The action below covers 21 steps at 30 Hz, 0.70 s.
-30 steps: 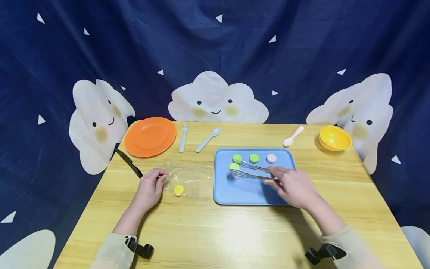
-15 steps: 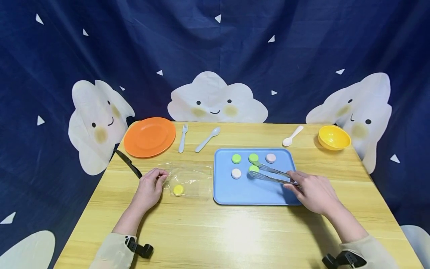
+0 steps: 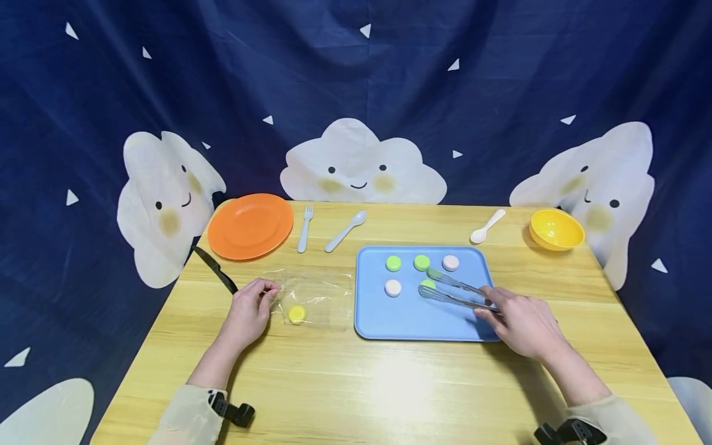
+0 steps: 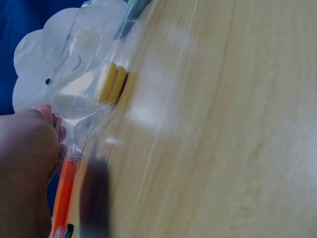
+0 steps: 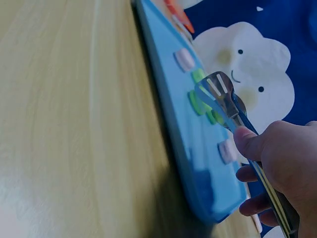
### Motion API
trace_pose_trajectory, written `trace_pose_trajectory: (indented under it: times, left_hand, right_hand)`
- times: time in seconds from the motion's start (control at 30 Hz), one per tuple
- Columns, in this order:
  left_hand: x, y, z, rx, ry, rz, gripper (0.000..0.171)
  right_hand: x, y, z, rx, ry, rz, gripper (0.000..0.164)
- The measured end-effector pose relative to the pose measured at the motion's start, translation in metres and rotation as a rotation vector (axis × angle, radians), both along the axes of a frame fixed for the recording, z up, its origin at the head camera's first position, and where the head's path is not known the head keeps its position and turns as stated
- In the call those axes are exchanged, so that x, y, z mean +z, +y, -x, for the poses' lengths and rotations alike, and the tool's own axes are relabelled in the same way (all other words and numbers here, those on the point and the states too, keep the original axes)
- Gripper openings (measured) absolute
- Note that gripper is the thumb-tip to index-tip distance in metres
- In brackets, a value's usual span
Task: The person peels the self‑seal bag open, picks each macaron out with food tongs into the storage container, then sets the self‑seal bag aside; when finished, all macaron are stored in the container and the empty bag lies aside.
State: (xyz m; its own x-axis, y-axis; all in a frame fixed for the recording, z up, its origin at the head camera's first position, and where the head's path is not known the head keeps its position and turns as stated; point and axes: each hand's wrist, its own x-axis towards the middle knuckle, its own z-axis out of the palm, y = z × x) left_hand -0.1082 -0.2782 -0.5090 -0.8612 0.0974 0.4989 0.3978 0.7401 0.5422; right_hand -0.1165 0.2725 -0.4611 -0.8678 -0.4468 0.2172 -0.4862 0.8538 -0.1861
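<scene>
My left hand (image 3: 248,310) pinches the edge of a clear plastic bag (image 3: 325,290) lying on the table. Inside the bag is one yellow macaron (image 3: 297,314); the left wrist view shows its two halves edge-on. In my right hand (image 3: 525,322) I hold metal tongs (image 3: 453,301) over the blue tray (image 3: 369,321). The tongs' tips stand on either side of a green macaron (image 3: 427,283); I cannot tell whether they still grip it. Several other macarons, green and pale pink or white, sit on the tray, such as the pale one (image 3: 392,288).
An orange plate (image 3: 250,226) stands at the back left, with a black knife (image 3: 215,270) beside it. A light blue fork (image 3: 305,228) and spoon (image 3: 345,231) lie behind the bag. At the back right are a pale spoon (image 3: 487,226) and a yellow bowl (image 3: 556,229).
My right hand and the tongs have moved right across the tray, taking the green macaron from above the pale one to below the back-row green one. My left hand stays put.
</scene>
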Motion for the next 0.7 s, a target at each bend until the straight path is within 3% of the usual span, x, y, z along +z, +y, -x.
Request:
trace_pose_trajectory:
  times: [0.13,0.4,0.7]
  left_hand:
    - [-0.001,-0.001,0.0,-0.001,-0.003,-0.004,0.012]
    - [-0.001,0.0,0.0,0.001,0.003,-0.007,0.012]
    - [-0.003,0.0,0.0,0.012,-0.001,-0.005,0.011]
  right_hand:
    - [0.007,-0.012,-0.002,0.007,0.015,0.011,0.05]
    - [0.01,-0.057,0.001,0.11,0.025,0.03,0.054]
    - [0.008,-0.113,0.008,0.185,0.01,0.025,0.049]
